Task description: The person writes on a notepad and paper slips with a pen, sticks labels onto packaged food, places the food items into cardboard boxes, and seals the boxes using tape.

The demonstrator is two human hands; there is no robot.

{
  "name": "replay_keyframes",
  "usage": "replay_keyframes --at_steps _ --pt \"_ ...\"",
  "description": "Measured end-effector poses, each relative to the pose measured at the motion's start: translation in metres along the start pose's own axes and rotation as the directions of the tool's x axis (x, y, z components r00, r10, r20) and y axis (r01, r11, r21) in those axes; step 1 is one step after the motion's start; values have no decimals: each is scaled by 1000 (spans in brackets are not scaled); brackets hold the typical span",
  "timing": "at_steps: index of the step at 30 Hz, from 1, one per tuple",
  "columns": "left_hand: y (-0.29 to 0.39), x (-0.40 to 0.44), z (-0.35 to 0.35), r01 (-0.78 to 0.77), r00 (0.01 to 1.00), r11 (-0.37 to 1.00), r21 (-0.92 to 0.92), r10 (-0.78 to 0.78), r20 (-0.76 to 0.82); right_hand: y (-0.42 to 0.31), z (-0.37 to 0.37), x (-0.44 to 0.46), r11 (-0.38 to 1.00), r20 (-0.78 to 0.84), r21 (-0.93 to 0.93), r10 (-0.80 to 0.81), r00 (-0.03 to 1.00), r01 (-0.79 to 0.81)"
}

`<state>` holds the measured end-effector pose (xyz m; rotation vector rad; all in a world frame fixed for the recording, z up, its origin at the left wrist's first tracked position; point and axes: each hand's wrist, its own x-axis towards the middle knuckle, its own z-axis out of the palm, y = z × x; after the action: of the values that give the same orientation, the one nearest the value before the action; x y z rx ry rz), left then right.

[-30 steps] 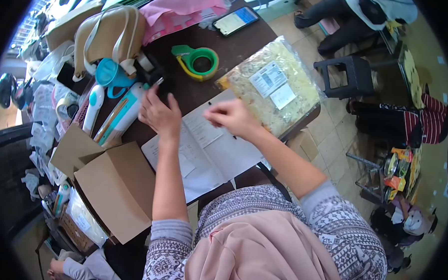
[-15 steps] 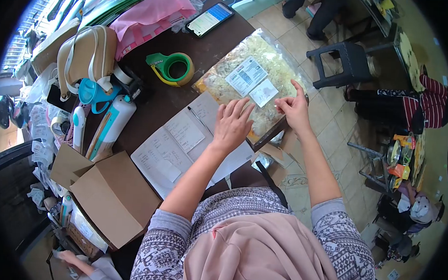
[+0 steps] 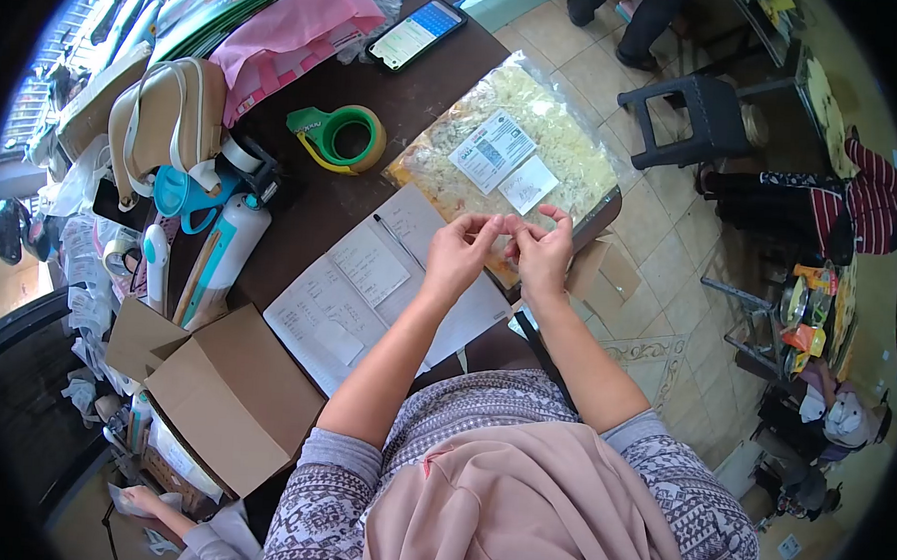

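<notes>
My left hand [image 3: 460, 252] and my right hand [image 3: 542, 254] meet at the fingertips, over the near edge of a plastic-wrapped package [image 3: 565, 135]. Both hands are pinched; anything between the fingers is too small to make out. Two white labels [image 3: 492, 151] lie on the package. Left of my hands an open notebook [image 3: 348, 286] with handwriting lies on the dark table, a pen [image 3: 398, 240] across its page. Beyond the notebook sits a green tape dispenser [image 3: 340, 138] with a roll of tape.
An open cardboard box [image 3: 233, 396] stands at the left. Behind are a phone [image 3: 417, 35], a pink bag [image 3: 299, 38], a beige bag [image 3: 165, 118] and a blue cup [image 3: 184, 190]. A dark stool [image 3: 688, 120] and other people are at the right; another person's arm shows bottom left.
My left hand has moved right from the notebook side to the package. My right hand has come down and in, and the fingertips of both hands have come together.
</notes>
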<state>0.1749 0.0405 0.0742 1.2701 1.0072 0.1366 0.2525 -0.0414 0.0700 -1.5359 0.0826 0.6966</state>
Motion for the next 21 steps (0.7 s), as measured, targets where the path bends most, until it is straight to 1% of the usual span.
replay_keyframes --at_steps 1,3,4,6,7,9,10,11,12,13,14,15,16,17,18,20,21 --pt "1 2 1 -1 1000 1000 3 1 4 2 2 -1 1000 -4 3 0 1000 0" --pt "2 6 2 22 999 998 -65 -20 26 4 3 -5 995 -23 102 13 1000 -11" --pt "2 8 2 22 999 998 -62 -20 31 5 2 -7 994 -29 104 13 999 -10" --pt "3 11 -1 0 999 1000 -22 1 43 3 0 -11 994 45 20 108 993 -109" --pt "2 13 -2 0 999 1000 -20 1 47 -1 -3 -13 994 41 23 108 993 -109" --pt "0 15 -5 -115 992 989 97 119 -35 -17 -14 -17 959 127 -122 271 954 -256" --pt "0 15 -7 -115 992 988 100 119 -31 -24 -22 -17 942 101 -155 316 943 -299" --pt "4 14 -9 -143 989 983 117 147 -27 -26 -29 -14 942 98 -153 316 944 -299" --pt "8 14 -10 -174 984 976 130 179 -25 -28 -36 -8 957 149 -243 201 968 -161" --pt "11 13 -12 -173 984 976 129 177 -24 -29 -39 -4 946 207 -324 93 974 -21" --pt "14 12 -13 -156 988 964 216 154 25 -25 -36 -1 961 195 -256 -55 979 105" --pt "16 12 -13 -145 989 942 302 129 71 -25 -35 6 961 195 -257 -55 979 105" --pt "14 12 -13 -145 989 942 302 129 71 -24 -34 13 889 227 -417 -97 969 187" --pt "13 13 -13 -147 988 938 315 125 89 -24 -33 19 785 268 -559 -134 954 267" --pt "11 13 -13 -146 987 933 329 117 107 -22 -32 22 785 269 -558 -133 954 267" --pt "10 13 -12 -146 988 925 349 117 103 -20 -31 28 810 269 -548 -65 961 209" --pt "10 12 -11 -145 988 918 370 114 105 -20 -30 29 810 269 -549 -61 961 205"
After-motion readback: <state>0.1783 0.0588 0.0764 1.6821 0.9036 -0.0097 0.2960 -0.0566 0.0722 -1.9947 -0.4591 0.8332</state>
